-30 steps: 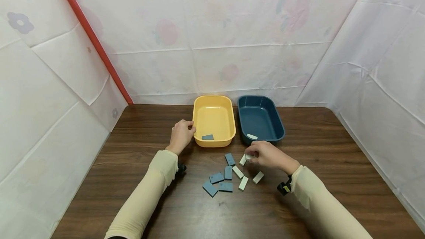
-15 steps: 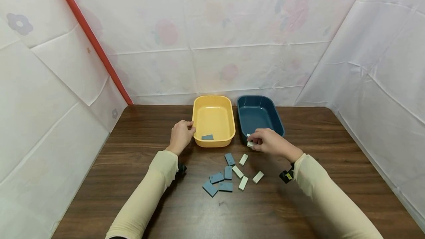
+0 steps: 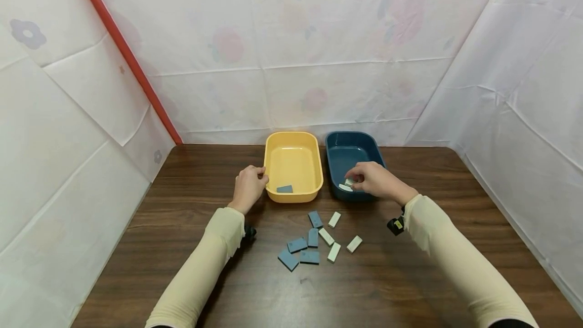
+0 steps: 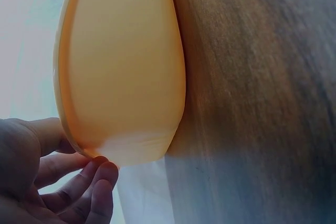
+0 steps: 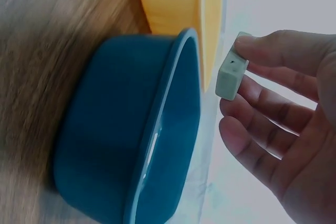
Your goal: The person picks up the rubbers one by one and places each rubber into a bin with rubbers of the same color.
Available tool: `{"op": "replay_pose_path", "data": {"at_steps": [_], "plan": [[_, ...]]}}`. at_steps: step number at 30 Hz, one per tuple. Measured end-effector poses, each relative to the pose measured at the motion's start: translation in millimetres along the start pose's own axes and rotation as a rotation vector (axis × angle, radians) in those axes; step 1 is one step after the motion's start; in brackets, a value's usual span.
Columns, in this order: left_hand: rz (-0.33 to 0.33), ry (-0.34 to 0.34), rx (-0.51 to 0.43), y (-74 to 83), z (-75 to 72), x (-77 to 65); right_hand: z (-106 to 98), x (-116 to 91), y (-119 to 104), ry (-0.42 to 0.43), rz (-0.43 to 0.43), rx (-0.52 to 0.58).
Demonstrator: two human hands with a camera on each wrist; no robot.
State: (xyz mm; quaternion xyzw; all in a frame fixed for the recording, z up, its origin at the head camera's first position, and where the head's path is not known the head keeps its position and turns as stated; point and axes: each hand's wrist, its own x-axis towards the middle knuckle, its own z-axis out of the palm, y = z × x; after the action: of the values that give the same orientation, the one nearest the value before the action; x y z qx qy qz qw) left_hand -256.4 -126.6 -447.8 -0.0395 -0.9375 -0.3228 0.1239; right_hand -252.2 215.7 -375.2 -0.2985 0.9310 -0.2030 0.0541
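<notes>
My left hand (image 3: 248, 187) pinches the left rim of a yellow plastic bin (image 3: 293, 197) between thumb and fingers. A flat grey-blue block (image 3: 284, 189) lies inside that bin. My right hand (image 3: 379, 182) is over the near end of the dark blue bin (image 3: 334, 158). Between its thumb and fingers it pinches a small pale block (image 5: 231, 74), held above the bin's rim in the right wrist view. Another pale block (image 3: 345, 187) lies in the blue bin. In front of the bins, several grey-blue blocks (image 3: 309, 257) and several pale blocks (image 3: 354, 244) are scattered.
Both bins stand side by side on a dark wood table (image 3: 205, 166), near its back edge. White patterned sheets (image 3: 291, 65) hang behind and at both sides, and a red pole (image 3: 127, 54) slants along the back left.
My right hand has carried the pale block from the scattered pieces up and away from me, over the blue bin. My left hand has stayed on the yellow bin's rim.
</notes>
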Motion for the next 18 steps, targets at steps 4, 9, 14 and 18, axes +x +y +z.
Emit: {"op": "replay_pose_path", "data": {"at_steps": [4,9,14,18], "plan": [[0.011,0.008,0.000,-0.4,0.3,0.0,2,5,8,0.008,0.013,-0.011],[0.017,0.012,0.007,-0.8,0.7,-0.2,3,10,18,-0.008,0.067,-0.017],[0.018,0.014,0.006,-1.0,0.5,1.1,5,15,28,-0.030,0.090,-0.042],[0.011,0.006,0.004,0.4,-0.1,1.9,7,17,35,-0.034,0.084,-0.054]]}}
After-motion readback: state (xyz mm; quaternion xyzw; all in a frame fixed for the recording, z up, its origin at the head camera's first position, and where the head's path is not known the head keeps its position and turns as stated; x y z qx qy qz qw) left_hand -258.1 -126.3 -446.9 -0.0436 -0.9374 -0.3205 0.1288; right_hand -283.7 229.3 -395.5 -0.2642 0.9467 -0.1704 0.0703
